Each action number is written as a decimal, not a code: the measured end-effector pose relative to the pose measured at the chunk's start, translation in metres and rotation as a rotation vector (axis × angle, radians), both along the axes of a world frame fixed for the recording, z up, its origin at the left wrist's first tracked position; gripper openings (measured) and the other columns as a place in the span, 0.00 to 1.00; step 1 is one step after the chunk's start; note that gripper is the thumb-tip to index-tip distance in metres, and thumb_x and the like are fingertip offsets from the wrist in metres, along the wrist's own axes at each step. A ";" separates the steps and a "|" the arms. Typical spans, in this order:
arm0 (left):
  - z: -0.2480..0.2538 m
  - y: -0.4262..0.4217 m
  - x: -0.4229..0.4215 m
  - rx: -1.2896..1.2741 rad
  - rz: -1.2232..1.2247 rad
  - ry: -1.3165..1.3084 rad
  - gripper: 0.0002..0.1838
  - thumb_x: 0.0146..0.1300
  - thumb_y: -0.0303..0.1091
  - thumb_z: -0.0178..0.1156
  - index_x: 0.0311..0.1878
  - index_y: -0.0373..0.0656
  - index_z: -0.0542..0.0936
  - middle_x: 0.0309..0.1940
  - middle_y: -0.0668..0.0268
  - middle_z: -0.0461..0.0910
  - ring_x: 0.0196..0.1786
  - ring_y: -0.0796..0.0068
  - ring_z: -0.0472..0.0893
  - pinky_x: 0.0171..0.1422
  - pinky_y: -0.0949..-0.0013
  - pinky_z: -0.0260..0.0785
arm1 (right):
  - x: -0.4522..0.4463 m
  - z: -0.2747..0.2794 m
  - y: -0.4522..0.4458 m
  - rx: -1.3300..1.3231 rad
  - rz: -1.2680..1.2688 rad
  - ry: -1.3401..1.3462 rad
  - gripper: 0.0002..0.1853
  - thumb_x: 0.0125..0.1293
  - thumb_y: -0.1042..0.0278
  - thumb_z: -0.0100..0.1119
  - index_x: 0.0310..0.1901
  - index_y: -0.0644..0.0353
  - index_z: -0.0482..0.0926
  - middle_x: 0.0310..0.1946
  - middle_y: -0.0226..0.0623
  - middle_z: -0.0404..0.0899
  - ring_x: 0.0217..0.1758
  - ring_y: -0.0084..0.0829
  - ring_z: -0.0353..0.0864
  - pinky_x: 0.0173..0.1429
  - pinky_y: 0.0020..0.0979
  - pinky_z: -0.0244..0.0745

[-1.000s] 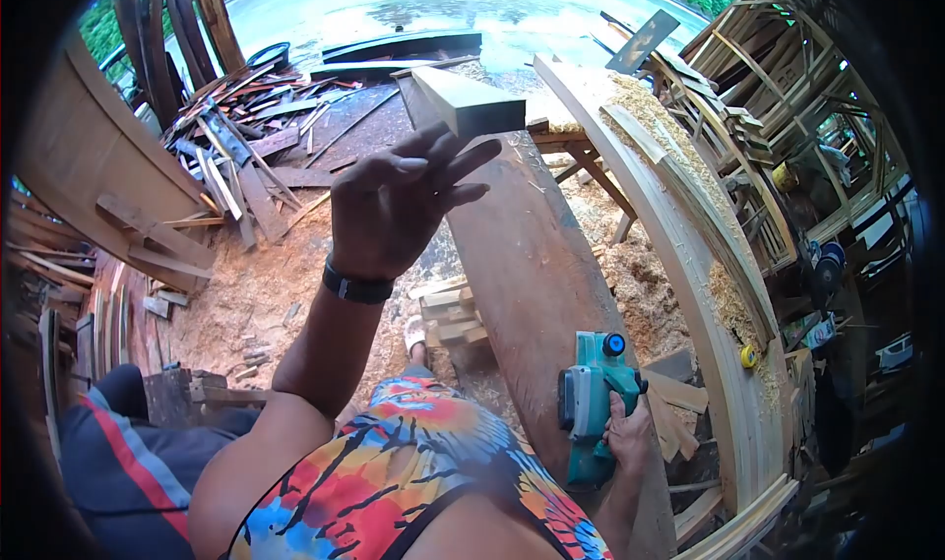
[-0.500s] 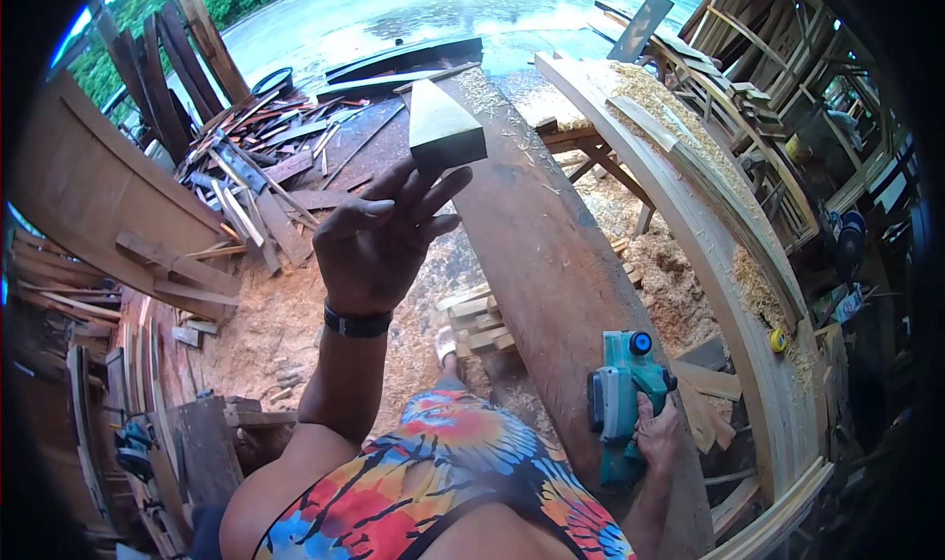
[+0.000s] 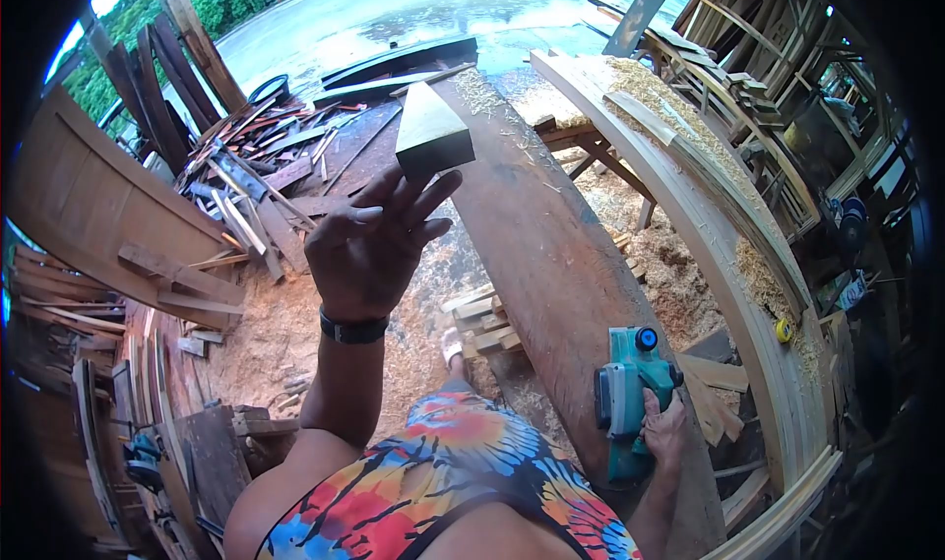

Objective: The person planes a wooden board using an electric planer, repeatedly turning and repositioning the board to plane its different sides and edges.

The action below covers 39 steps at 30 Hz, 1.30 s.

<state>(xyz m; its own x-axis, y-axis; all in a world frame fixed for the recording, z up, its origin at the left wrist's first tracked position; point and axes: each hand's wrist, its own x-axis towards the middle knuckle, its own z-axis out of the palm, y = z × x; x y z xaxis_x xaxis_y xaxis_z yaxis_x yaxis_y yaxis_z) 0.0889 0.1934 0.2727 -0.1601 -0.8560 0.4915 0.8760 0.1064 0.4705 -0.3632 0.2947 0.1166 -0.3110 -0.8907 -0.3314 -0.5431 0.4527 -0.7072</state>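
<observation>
Teal planer, four o'clock: your right hand is clamping its handle above the plank. Block, eleven o'clock: your left hand is touching its near end, its grip remaining unclear.

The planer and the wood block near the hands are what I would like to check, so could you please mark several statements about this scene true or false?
1. The right hand grips the teal planer. True.
2. The planer rests on the ground. False: it rests on the long brown board.
3. The left hand is raised, its fingers at the wood block. True.
4. The dark wristband is on the right wrist. False: it is on the left.
</observation>
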 end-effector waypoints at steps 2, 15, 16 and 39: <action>0.000 0.002 0.000 0.041 -0.006 0.009 0.35 0.66 0.36 0.47 0.74 0.26 0.64 0.73 0.43 0.67 0.79 0.42 0.61 0.72 0.49 0.70 | 0.000 -0.004 0.001 -0.004 -0.009 -0.020 0.34 0.69 0.40 0.64 0.55 0.70 0.75 0.20 0.37 0.77 0.18 0.29 0.79 0.24 0.35 0.72; -0.247 -0.058 -0.079 0.786 0.177 -1.033 0.30 0.64 0.47 0.69 0.58 0.33 0.74 0.52 0.49 0.83 0.54 0.56 0.85 0.55 0.58 0.80 | 0.011 0.000 0.005 0.040 -0.049 -0.319 0.22 0.73 0.49 0.63 0.53 0.61 0.75 0.20 0.29 0.72 0.16 0.22 0.73 0.20 0.28 0.71; -0.286 -0.061 -0.090 0.736 0.307 -1.161 0.32 0.62 0.46 0.72 0.59 0.31 0.72 0.52 0.47 0.83 0.55 0.54 0.85 0.56 0.57 0.79 | 0.008 -0.004 0.006 0.044 -0.051 -0.355 0.22 0.73 0.49 0.64 0.53 0.60 0.75 0.20 0.29 0.72 0.16 0.22 0.73 0.20 0.28 0.71; -0.381 0.005 -0.050 0.214 -0.530 -1.331 0.21 0.61 0.40 0.57 0.53 0.36 0.80 0.42 0.53 0.85 0.40 0.59 0.83 0.42 0.58 0.73 | 0.211 0.044 -0.143 -0.026 0.020 -0.761 0.31 0.73 0.37 0.57 0.51 0.64 0.72 0.23 0.29 0.70 0.20 0.21 0.71 0.25 0.24 0.68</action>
